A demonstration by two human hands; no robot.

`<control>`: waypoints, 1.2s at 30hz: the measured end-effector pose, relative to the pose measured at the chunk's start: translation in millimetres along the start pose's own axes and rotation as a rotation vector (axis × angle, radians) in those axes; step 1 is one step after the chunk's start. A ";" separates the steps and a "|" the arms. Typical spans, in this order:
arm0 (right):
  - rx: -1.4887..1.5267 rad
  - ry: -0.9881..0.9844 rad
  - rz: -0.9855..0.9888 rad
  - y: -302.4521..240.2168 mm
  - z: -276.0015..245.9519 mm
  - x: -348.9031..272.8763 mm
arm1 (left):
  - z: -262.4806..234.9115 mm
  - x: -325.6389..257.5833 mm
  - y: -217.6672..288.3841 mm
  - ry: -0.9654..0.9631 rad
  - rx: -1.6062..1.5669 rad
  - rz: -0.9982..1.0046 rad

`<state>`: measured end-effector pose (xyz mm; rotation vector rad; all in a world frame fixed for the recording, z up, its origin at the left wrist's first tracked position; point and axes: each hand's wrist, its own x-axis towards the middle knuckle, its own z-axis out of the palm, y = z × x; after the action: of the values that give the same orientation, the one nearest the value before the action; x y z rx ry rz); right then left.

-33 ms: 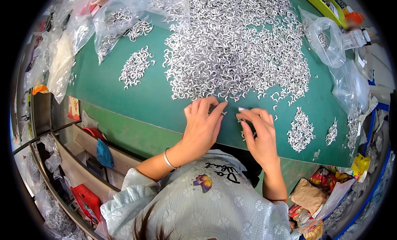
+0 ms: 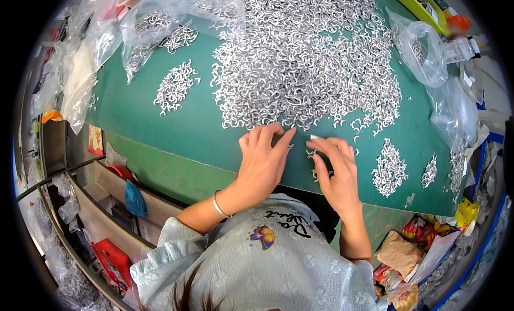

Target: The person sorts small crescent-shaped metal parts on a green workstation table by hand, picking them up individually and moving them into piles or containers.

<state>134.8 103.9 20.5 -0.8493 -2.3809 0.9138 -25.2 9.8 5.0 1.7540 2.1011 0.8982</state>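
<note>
A broad heap of small silvery crescent-shaped metal pieces (image 2: 305, 70) covers the far middle of the green table mat (image 2: 209, 118). At its near edge my left hand (image 2: 261, 160) rests with bent fingers, its thumb and forefinger apart and their tips by the lowest pieces. My right hand (image 2: 340, 172) is just to the right, thumb and forefinger spread. A few loose crescent pieces (image 2: 311, 153) show beside its fingers; whether any lie inside the palm is hidden. One more piece (image 2: 290, 146) lies beside my left thumb.
Smaller piles lie to the left (image 2: 176, 88) and right (image 2: 389, 169). Clear plastic bags (image 2: 155, 30) of pieces stand at the far left, with another bag (image 2: 423, 48) at the far right. A yellow-green tray (image 2: 420, 8) sits beyond. Grey drawers (image 2: 115, 196) are below left.
My right forefinger has lifted slightly away from the thumb. My left fingertips have shifted a little toward the heap.
</note>
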 end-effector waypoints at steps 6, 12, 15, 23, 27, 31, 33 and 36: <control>0.018 -0.006 0.026 1.7 -2.8 -5.1 | 1.2 -0.1 -0.8 0.001 0.000 0.054; 0.018 0.104 0.026 2.1 0.4 4.7 | 1.5 -0.4 -1.6 0.031 -0.080 0.004; -0.067 0.048 0.004 1.1 6.9 8.6 | 1.0 3.8 1.7 0.068 -0.063 -0.024; 0.068 0.024 -0.013 -2.2 6.2 3.3 | 3.1 -4.3 -2.6 0.058 -0.028 -0.001; 0.051 0.011 0.018 4.6 0.9 -3.7 | 6.1 -3.3 1.1 0.051 -0.018 0.064; -0.040 0.005 0.000 13.6 -13.6 -11.6 | 14.6 -2.6 12.4 0.002 -0.062 0.131; -0.038 -0.003 0.017 13.8 -19.9 -17.4 | 15.9 -4.9 16.2 -0.043 -0.114 0.149; -0.028 0.041 0.063 13.3 -25.3 -22.2 | 12.4 -7.0 16.1 -0.048 -0.138 0.140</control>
<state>170.6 107.6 24.1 -0.9502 -2.3489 0.8804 -3.8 7.9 3.8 1.8492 1.8578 1.0018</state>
